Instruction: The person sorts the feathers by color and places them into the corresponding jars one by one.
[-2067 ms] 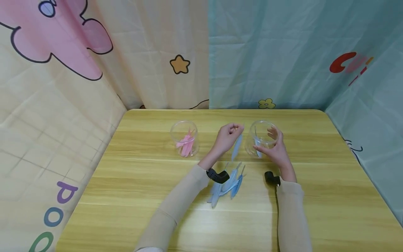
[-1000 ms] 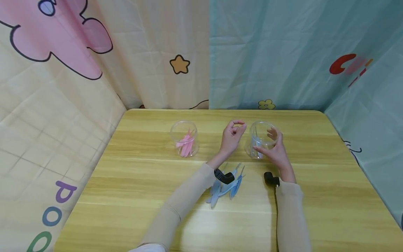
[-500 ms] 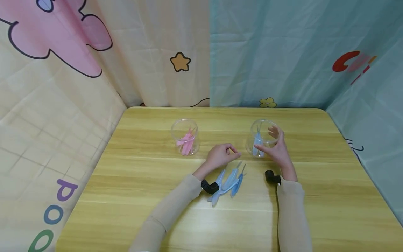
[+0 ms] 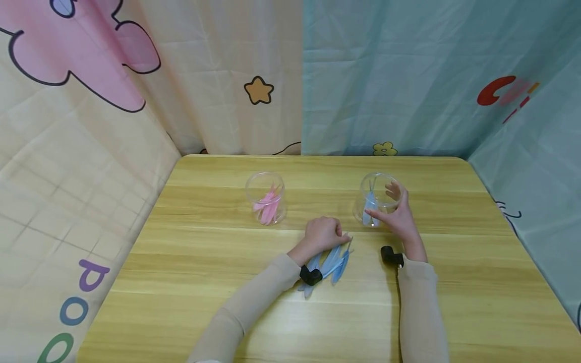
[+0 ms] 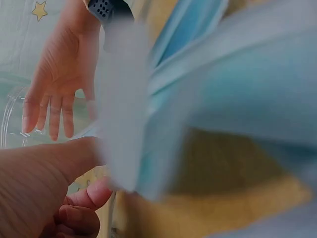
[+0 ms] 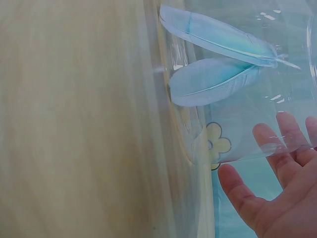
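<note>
My left hand (image 4: pixel 323 233) reaches over the loose pile of blue feathers (image 4: pixel 339 267), its thumb and curled fingers at the quills. In the left wrist view blurred feathers (image 5: pixel 124 109) cover the left thumb's tip, so whether it pinches a quill cannot be seen. My right hand (image 4: pixel 399 214) holds a clear cup (image 4: pixel 380 176) from its right side, thumb in front and fingers behind. Inside that upright cup stand two pale blue feathers (image 6: pixel 218 37), quills toward the rim.
A second clear cup (image 4: pixel 265 176), with several pink feathers (image 4: pixel 270 206) in it, stands to the left on the wooden table (image 4: pixel 190 262). Printed curtains (image 4: pixel 218 75) surround the table's back and sides.
A blue feather that my left hand held at the right cup now stands inside it. My left hand has since come back down to the pile. The right hand stays at the cup.
</note>
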Demonstrator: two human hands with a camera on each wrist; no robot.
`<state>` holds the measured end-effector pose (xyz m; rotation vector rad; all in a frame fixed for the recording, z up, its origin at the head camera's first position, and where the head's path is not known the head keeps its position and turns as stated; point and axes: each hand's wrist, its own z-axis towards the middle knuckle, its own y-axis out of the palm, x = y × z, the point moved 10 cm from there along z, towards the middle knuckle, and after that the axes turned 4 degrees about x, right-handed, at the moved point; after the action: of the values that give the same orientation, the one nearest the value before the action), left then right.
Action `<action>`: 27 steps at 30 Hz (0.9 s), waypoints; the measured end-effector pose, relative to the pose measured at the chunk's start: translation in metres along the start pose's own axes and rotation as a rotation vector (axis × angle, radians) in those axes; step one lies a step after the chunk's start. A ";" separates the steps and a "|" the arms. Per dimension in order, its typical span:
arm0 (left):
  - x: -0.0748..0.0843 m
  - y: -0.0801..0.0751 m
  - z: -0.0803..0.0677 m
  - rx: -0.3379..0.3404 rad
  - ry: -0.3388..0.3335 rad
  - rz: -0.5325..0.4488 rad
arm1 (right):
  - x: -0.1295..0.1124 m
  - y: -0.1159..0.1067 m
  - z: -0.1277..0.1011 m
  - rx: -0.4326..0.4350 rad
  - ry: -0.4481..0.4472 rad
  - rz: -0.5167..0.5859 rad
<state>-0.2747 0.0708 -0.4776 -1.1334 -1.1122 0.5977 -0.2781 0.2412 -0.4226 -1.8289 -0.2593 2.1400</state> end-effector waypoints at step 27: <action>-0.009 -0.003 0.001 -0.083 -0.022 -0.387 | 0.037 -0.001 0.012 0.018 -0.020 0.022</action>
<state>-0.2788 0.0630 -0.4786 -0.9482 -1.3432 0.2639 -0.2946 0.2558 -0.4541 -1.8094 -0.2255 2.1690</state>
